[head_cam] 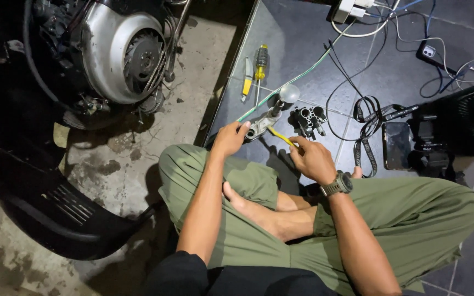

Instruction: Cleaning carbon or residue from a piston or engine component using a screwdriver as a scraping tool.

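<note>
While seated cross-legged beside a scooter engine (122, 55), left hand (230, 138) clamped on a small grey metal part (263, 125) resting on the dark floor tiles (303, 44), long axis slanting up-right toward its rounded knob. Farther right, right hand (312, 160), wrist bent and fingers pinched shut, gripping a thin yellow tool (280, 136), tip aimed up-left at the part; black ribbed casting (308, 120) just beyond.
</note>
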